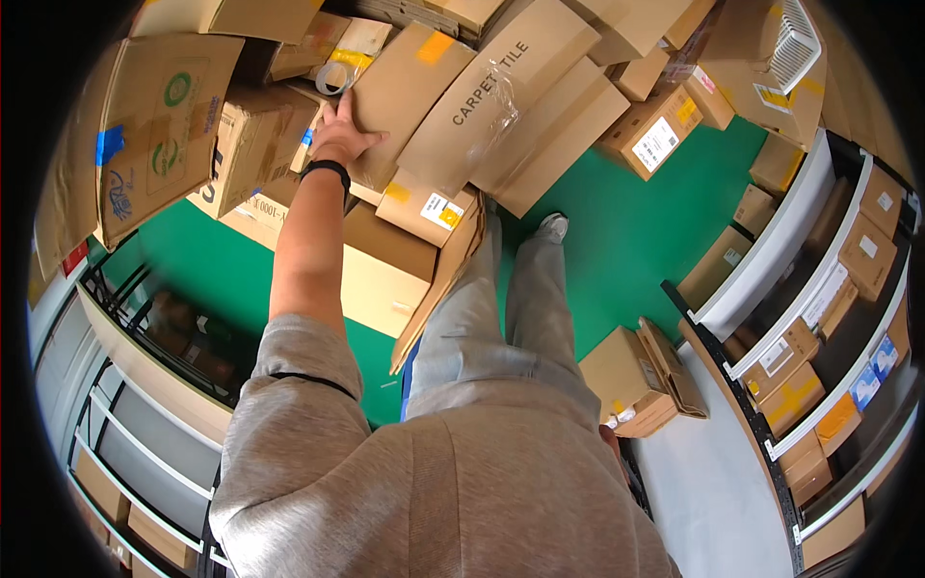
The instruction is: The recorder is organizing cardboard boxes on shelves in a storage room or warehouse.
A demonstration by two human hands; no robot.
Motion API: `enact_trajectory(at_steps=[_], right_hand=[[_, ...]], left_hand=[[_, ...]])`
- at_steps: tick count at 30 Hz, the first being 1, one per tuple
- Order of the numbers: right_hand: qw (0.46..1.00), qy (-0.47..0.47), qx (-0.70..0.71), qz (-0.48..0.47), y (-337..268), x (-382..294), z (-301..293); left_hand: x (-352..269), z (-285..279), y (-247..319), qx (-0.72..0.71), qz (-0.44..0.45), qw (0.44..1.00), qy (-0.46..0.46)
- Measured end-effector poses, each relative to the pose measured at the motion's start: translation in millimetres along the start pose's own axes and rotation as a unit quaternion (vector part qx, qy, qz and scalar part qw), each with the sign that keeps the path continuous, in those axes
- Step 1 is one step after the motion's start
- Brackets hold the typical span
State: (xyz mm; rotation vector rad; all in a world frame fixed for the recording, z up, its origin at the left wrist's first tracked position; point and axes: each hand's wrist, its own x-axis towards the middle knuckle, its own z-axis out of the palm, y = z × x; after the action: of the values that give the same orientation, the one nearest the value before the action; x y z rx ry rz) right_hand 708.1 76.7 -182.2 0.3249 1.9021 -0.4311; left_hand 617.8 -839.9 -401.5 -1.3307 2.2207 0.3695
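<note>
My left hand [343, 137] reaches forward with its fingers apart and rests against a flat brown cardboard box [405, 94] that bears a strip of yellow tape. Just beyond the fingertips lies a roll of tape [334, 77]. To the right of that box is a long folded carton [498, 94] with printed words and shiny clear tape. Nearer to me are a small labelled carton [415, 209] and an open cardboard box [386, 267]. My right hand [611, 438] hangs low at my right side; only a sliver of it shows, so its fingers are hidden.
Large cartons [170, 137] are stacked at the left. Racks with boxes [791, 347] stand at the right, and another rack [144, 441] at the lower left. An opened carton [625, 379] sits at my right. Green floor [614, 246] shows around my feet.
</note>
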Motion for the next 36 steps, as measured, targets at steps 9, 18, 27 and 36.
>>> enact_trajectory(at_steps=[9, 18, 27, 36], right_hand=[[0.981, 0.027, 0.031, -0.189, -245.0, 146.9, -109.8], [0.842, 0.018, -0.226, -0.489, -766.2, 274.8, 50.0], [0.843, 0.034, -0.361, -0.398, -854.9, 331.5, 225.7], [0.863, -0.032, -0.184, -0.47, -814.9, 233.1, 192.8]], left_hand=[[-85.5, 49.5, -38.2, -0.064, -0.185, 0.962, 0.189], [-64.9, 230.8, -109.0, -0.533, -0.35, 0.769, 0.043], [-110.0, 144.2, -87.2, -0.73, -0.333, 0.596, -0.028], [-173.0, 98.4, -117.7, -0.821, -0.199, 0.535, 0.005]])
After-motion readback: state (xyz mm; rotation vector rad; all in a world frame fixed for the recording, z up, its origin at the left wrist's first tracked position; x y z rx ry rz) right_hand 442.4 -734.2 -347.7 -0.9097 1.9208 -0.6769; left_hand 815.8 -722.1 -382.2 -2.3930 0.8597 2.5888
